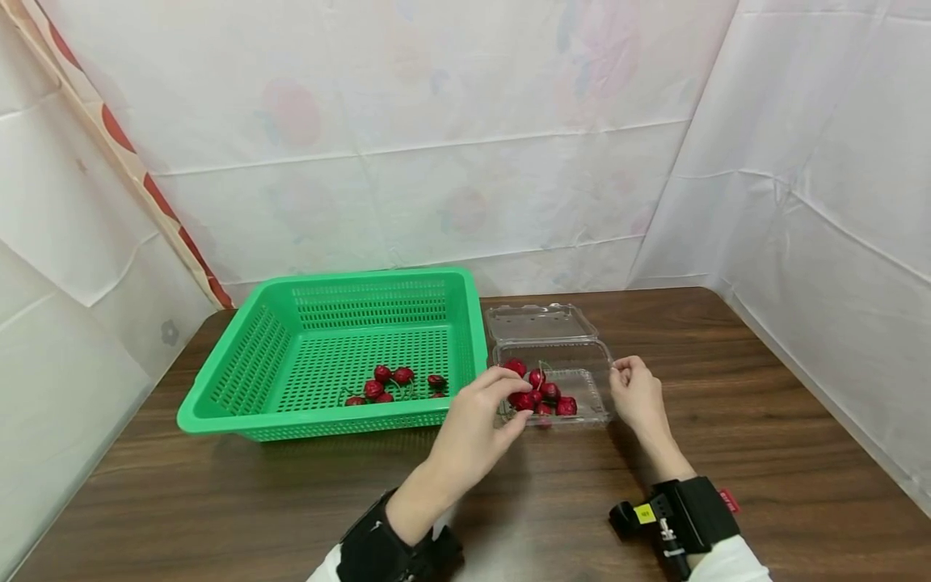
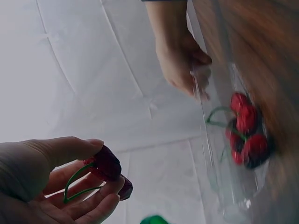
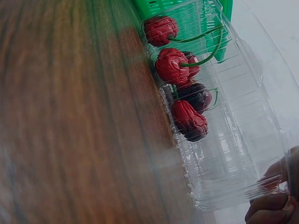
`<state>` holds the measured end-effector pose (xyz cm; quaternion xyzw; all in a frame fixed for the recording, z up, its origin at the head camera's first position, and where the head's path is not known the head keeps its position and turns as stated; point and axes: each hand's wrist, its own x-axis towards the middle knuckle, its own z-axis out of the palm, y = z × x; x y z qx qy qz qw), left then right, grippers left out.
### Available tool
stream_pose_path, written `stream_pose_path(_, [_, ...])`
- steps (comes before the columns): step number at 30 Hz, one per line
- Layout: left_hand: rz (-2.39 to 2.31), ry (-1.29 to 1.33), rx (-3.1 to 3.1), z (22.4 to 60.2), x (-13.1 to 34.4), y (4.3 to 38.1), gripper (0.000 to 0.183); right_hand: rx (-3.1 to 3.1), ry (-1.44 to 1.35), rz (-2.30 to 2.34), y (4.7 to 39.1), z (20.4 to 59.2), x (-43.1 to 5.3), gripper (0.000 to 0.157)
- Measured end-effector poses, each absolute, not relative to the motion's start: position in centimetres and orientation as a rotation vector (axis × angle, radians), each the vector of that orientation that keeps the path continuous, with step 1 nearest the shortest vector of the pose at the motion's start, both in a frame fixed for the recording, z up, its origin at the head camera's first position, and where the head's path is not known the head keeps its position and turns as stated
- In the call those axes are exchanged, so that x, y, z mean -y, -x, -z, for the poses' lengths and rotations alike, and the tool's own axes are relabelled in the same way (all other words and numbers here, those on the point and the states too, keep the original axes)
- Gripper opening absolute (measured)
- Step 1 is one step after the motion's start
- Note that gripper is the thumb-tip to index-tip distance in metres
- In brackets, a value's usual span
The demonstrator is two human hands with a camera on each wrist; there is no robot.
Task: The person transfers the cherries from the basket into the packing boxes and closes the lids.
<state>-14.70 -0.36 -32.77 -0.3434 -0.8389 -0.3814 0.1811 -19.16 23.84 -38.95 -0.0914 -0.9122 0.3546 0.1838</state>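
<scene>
My left hand [image 1: 473, 424] pinches a pair of dark red cherries [image 2: 106, 164], joined by green stems, between thumb and fingers. In the head view it is over the left side of a clear plastic box [image 1: 592, 384], whose hinged lid [image 1: 541, 323] lies folded back. Several red cherries [image 3: 172, 65] with green stems lie inside the box. My right hand [image 1: 640, 396] grips the right rim of the box between thumb and fingers. Part of the box's left side is hidden behind the left hand.
To the left of the box stands a green plastic basket [image 1: 305, 423] with several cherries [image 1: 373, 389] near its front right. Both containers sit on a brown wooden table [image 1: 291, 501]. White sheeting [image 1: 465, 162] hangs behind and at the sides.
</scene>
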Motion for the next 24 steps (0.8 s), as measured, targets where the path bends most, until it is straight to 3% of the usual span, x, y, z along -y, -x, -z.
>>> stream_pose_path(24, [1.086, 1.027, 2.442, 34.9, -4.8, 16.4, 0.018, 2.561, 0.262, -0.993, 19.3, 39.3, -23.9, 0.017])
